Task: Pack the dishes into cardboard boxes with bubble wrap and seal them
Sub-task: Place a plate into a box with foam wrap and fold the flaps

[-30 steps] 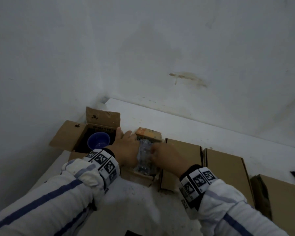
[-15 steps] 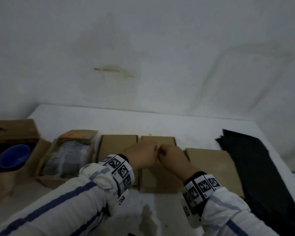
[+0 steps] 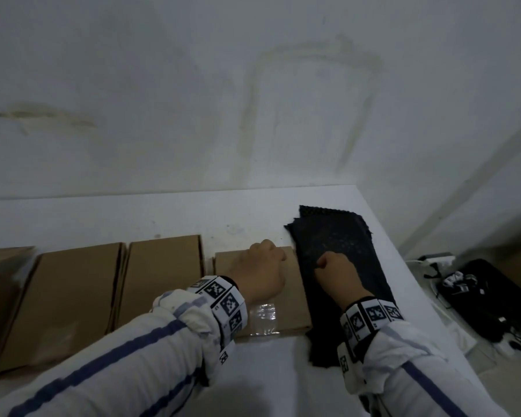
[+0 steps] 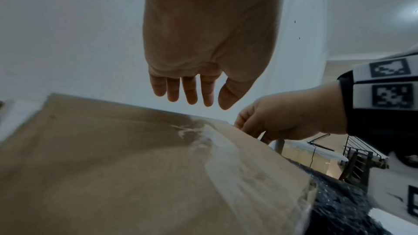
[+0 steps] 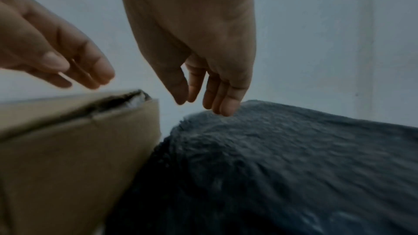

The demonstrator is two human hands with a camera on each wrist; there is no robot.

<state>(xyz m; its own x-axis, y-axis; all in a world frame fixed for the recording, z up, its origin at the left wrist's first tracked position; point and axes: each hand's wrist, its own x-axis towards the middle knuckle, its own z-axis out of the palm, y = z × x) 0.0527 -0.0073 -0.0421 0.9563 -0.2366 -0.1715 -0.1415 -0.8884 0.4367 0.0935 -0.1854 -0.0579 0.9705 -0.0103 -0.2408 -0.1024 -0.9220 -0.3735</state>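
Note:
A closed cardboard box (image 3: 294, 302) with clear tape (image 3: 262, 316) on its near end lies at the right of the row. My left hand (image 3: 265, 260) hovers over its far end, fingers hanging relaxed and holding nothing (image 4: 196, 99). A stack of black bubble wrap (image 3: 343, 236) lies just right of the box. My right hand (image 3: 331, 266) is over the wrap's left part, and its fingertips (image 5: 226, 112) touch the top sheet (image 5: 271, 167) without gripping it. The box's corner (image 5: 68, 149) shows a narrow gap at its flap. No dishes are in view.
Two more closed boxes (image 3: 63, 296) (image 3: 160, 275) lie to the left, and another box (image 3: 0, 266) sits at the frame's left edge. The white table (image 3: 163, 218) meets the wall behind and ends on the right. A black case with cables (image 3: 487, 296) lies on the floor there.
The view swung right; the open boxes with the blue bowl and the wrapped item left the frame. Both hands moved right, from the wrapped item to the taped box and black wrap.

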